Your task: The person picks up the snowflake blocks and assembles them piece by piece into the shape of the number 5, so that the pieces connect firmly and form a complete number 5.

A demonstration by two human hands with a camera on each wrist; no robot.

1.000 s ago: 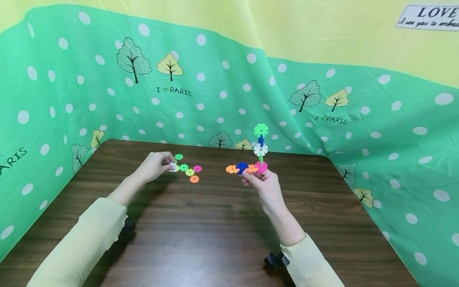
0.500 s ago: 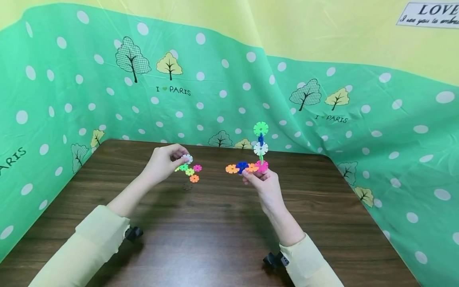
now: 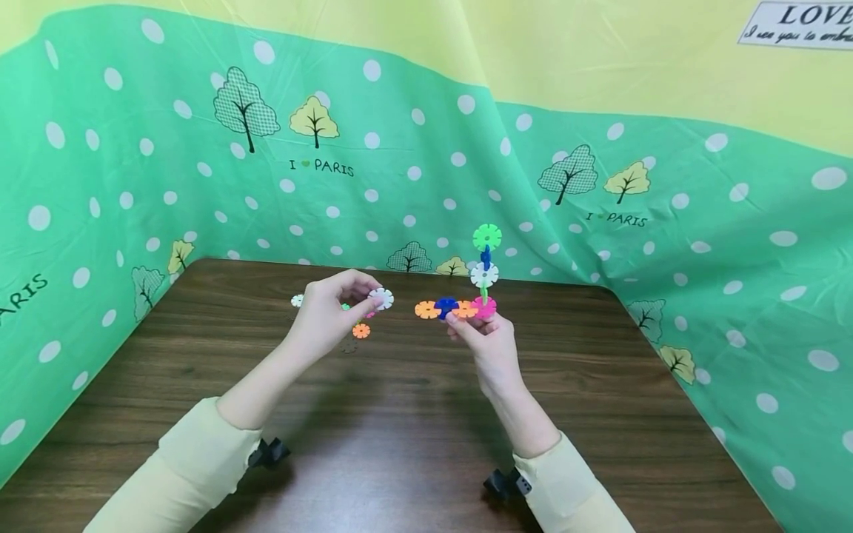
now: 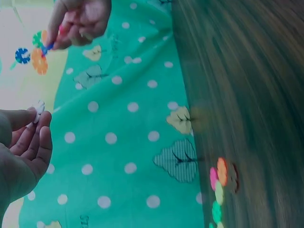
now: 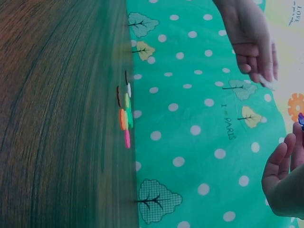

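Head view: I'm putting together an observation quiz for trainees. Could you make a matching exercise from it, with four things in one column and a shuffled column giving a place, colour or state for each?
Column one
1. Left hand
2. Right hand
3. Topmost joined disc
4. LOVE label

Column two
A. holds a set of joined discs
B. in the upper right corner of the view
C. pinches a white disc
D. green

Right pairs: 1-C, 2-A, 3-D, 4-B
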